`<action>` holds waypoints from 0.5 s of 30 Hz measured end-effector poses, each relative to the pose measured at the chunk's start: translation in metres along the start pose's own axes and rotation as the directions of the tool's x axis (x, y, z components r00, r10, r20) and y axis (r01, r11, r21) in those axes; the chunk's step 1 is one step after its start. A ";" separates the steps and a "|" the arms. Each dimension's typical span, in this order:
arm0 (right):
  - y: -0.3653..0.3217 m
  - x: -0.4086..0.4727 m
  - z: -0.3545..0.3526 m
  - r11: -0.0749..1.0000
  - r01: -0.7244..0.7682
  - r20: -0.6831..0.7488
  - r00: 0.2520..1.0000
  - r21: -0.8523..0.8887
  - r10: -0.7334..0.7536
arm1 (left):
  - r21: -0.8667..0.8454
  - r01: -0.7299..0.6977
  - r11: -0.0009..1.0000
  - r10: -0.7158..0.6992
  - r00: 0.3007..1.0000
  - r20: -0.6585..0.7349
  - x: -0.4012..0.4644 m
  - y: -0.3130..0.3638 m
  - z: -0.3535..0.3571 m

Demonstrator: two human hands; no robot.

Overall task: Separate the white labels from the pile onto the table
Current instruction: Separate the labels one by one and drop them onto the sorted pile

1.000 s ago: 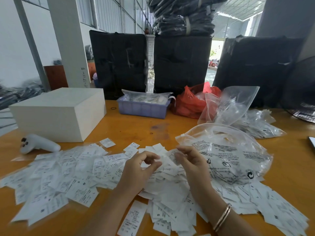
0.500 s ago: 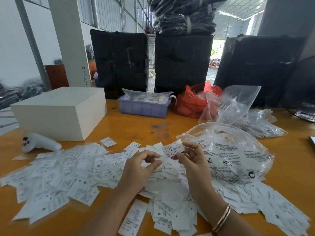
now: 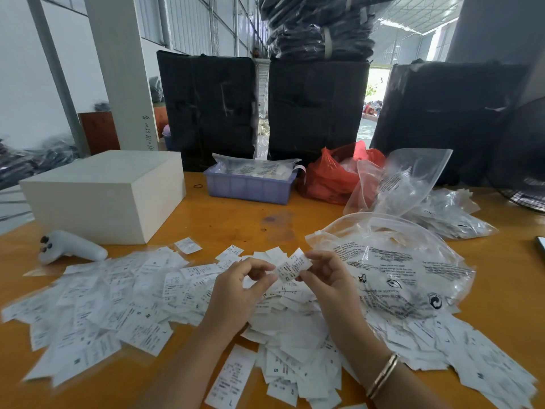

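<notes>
We see one white label (image 3: 293, 265) held up above the pile (image 3: 295, 329), tilted, with dark print and "XS" on it. The right hand (image 3: 327, 278) pinches its right end between thumb and fingertips; the left hand (image 3: 239, 293) has thumb and forefinger closed on its lower left corner, the other fingers curled in. Both hands hover just over the middle of the pile, near the front of the table (image 3: 230, 219).

The pile lies under and between the wrists, thick and jumbled, and runs on to the right under a large clear bag (image 3: 392, 261) printed with black text. To the left, more labels (image 3: 112, 296) are spread out flat and thin across the orange tabletop. A bangle (image 3: 383, 374) sits on the right wrist.

Farther out on the left we see a white controller (image 3: 70, 247) lying just beside a white box (image 3: 106, 196). Behind the pile stands a blue tray (image 3: 250, 188) with packets in it, a red bag (image 3: 333, 175) next to it, and more clear bags (image 3: 413, 184) to the right. Black wrapped bundles (image 3: 318, 107) stand along the table's far edge.
</notes>
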State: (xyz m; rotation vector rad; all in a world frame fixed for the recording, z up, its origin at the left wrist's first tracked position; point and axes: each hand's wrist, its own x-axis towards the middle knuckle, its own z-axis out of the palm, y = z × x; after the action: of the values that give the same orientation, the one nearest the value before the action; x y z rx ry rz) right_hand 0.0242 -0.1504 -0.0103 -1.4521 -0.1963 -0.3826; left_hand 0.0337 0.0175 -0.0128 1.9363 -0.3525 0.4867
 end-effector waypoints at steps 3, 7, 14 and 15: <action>0.003 0.000 0.000 0.999 -0.003 0.006 1.000 -0.040 0.003 | 0.001 -0.015 1.000 0.015 1.000 0.017 0.000 0.001 0.000; 0.005 0.000 0.000 0.991 0.017 0.016 1.000 -0.136 -0.015 | -0.016 -0.022 1.000 0.022 1.000 0.021 0.000 0.001 0.000; 0.003 -0.003 0.007 0.920 0.109 0.166 0.985 -0.376 -0.049 | -0.021 -0.034 0.999 0.035 0.998 0.042 -0.002 0.003 0.001; 0.002 -0.005 0.008 0.910 0.110 0.211 0.977 -0.399 -0.025 | -0.033 -0.030 0.999 0.032 0.998 0.050 -0.002 0.003 0.001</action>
State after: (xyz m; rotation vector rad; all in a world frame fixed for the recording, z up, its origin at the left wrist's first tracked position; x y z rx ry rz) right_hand 0.0214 -0.1419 -0.0129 -1.9060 -0.3464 -0.3450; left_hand 0.0309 0.0156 -0.0115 1.9164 -0.4210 0.4503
